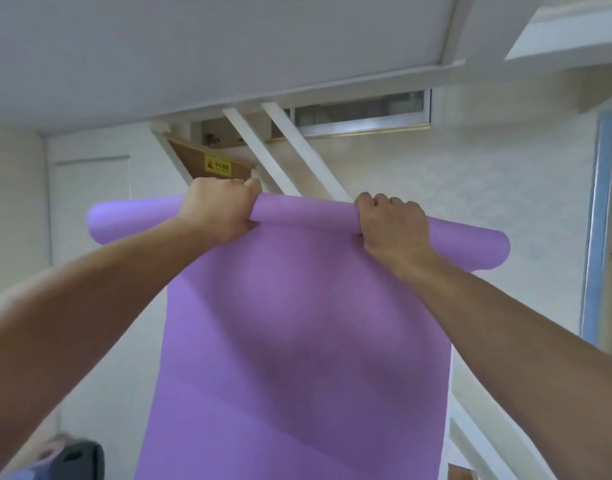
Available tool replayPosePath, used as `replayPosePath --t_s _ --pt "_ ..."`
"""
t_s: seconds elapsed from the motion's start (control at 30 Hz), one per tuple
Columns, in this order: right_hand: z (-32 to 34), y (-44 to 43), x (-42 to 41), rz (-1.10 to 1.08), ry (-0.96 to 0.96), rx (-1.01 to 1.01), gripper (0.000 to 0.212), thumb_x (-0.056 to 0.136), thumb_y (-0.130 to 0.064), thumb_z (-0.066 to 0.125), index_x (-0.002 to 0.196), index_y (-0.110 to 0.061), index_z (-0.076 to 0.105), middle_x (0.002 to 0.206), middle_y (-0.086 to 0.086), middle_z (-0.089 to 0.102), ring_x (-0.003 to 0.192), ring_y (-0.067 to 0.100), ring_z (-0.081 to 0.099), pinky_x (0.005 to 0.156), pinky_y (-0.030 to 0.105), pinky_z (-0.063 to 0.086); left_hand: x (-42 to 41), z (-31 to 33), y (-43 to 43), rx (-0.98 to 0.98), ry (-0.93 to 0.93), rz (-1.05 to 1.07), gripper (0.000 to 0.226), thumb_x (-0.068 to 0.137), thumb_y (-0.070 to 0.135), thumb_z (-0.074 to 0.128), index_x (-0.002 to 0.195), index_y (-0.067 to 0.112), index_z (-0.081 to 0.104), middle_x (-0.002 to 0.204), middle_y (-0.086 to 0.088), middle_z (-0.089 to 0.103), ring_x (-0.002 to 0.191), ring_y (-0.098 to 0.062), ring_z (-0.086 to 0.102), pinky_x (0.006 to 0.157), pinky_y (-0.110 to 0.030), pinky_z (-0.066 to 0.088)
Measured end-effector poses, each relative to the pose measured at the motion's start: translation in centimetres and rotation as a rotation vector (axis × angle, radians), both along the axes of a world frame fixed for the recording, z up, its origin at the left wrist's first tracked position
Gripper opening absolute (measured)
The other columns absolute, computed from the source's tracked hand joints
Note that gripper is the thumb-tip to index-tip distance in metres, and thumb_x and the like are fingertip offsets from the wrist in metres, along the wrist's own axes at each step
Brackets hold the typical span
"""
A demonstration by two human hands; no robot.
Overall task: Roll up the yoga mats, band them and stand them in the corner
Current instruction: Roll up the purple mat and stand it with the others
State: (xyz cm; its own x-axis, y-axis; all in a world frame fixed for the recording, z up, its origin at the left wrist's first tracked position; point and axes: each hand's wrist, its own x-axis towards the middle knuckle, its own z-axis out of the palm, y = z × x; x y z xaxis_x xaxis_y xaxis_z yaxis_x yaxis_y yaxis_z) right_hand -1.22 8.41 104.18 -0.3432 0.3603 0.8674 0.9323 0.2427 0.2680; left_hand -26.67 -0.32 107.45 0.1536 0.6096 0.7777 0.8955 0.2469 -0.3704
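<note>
Purple foam mat (297,341), top rolled cylindrical, gripped by left hand (217,209) and right hand (391,223).

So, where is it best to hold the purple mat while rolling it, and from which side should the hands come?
Hold the rolled top edge of the purple mat, coming over it from the near side, as the left hand and right hand do now. The roll is a thin tube, so fingers can curl round it. The sheet hangs loose below. Hands set apart near the middle keep the roll level.
</note>
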Motion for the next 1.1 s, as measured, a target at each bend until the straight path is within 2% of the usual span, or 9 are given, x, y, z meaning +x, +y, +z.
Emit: replayPosePath --t_s 0.13,0.27,0.43,0.6,0.73,0.8,0.87,1.0,1.1 --pt "4.3 1.0 0.4 -0.035 -0.005 0.251 0.033 0.057 0.005 0.073 0.088 -0.004 0.062 0.065 0.012 0.057 0.051 0.030 0.056 0.053 0.031 0.026 -0.1 2.9 0.6 0.117 -0.027 -0.016 0.037 0.088 0.043 0.063 0.112 0.017 0.052 0.100 -0.004 0.068 0.090 -0.034 0.066 0.062 -0.034 0.040" --pt "2.6 0.7 1.3 -0.015 -0.049 0.213 0.034 0.067 -0.002 0.073 0.097 -0.005 0.060 0.075 0.013 0.059 0.062 0.031 0.058 0.057 0.034 0.027 0.5 0.6 0.1 0.061 -0.065 -0.061 0.038 0.084 0.042 0.065 0.109 0.016 0.052 0.098 -0.006 0.068 0.090 -0.036 0.065 0.062 -0.035 0.039" --pt "-6.4 -0.7 2.6 0.022 -0.125 -0.163 0.037 0.087 -0.032 0.066 0.117 -0.014 0.052 0.102 0.006 0.061 0.092 0.031 0.060 0.068 0.036 0.029 2.2 -8.3 -0.7 -0.300 -0.223 -0.110 0.049 0.078 0.051 0.075 0.113 0.023 0.055 0.093 -0.001 0.060 0.097 -0.032 0.061 0.068 -0.032 0.037" --pt "-16.2 -1.8 4.4 0.046 -0.195 -0.472 0.035 0.082 -0.043 0.064 0.111 -0.026 0.054 0.100 -0.003 0.066 0.090 0.026 0.065 0.063 0.032 0.034 3.1 -18.4 0.1 -0.730 -0.469 -0.160 0.032 0.069 0.038 0.079 0.084 0.025 0.054 0.080 0.005 0.061 0.080 -0.023 0.060 0.066 -0.032 0.050" --pt "-23.7 -3.3 5.8 0.029 -0.225 -0.745 0.030 0.078 -0.040 0.064 0.103 -0.028 0.053 0.080 -0.008 0.058 0.074 0.022 0.053 0.061 0.031 0.036 4.1 -26.1 0.0 -0.976 -0.586 -0.187 0.027 0.068 0.029 0.080 0.080 0.023 0.057 0.080 0.001 0.062 0.073 -0.020 0.060 0.062 -0.030 0.051" --pt "-27.0 -4.0 6.5 0.034 -0.231 -0.875 0.028 0.077 -0.038 0.064 0.099 -0.028 0.050 0.074 -0.009 0.052 0.072 0.021 0.050 0.056 0.030 0.030 4.6 -29.1 -0.2 -1.075 -0.572 -0.159 0.028 0.068 0.031 0.080 0.080 0.024 0.056 0.082 0.003 0.062 0.073 -0.019 0.061 0.062 -0.027 0.051" --pt "-30.1 -4.6 7.1 0.064 -0.193 -0.986 0.029 0.074 -0.039 0.066 0.096 -0.030 0.050 0.078 -0.008 0.057 0.074 0.020 0.054 0.057 0.030 0.035 5.1 -31.4 -0.6 -1.139 -0.504 -0.129 0.033 0.067 0.038 0.079 0.083 0.027 0.053 0.088 0.005 0.063 0.082 -0.020 0.062 0.068 -0.030 0.051" --pt "-34.4 -5.9 7.1 0.103 -0.127 -1.156 0.031 0.068 -0.041 0.070 0.095 -0.031 0.056 0.081 -0.010 0.063 0.079 0.019 0.061 0.071 0.036 0.052 6.9 -35.5 -1.9 -1.080 -0.289 -0.234 0.066 0.069 0.045 0.077 0.126 0.028 0.048 0.114 0.005 0.058 0.104 -0.023 0.059 0.075 -0.030 0.040" --pt "-35.8 -6.6 7.0 0.105 -0.197 -1.201 0.030 0.067 -0.044 0.072 0.085 -0.032 0.050 0.077 -0.012 0.061 0.079 0.018 0.059 0.075 0.037 0.050 8.9 -38.7 -2.9 -1.040 -0.244 -0.265 0.063 0.073 0.040 0.075 0.126 0.023 0.045 0.114 -0.002 0.062 0.101 -0.028 0.061 0.069 -0.030 0.034"
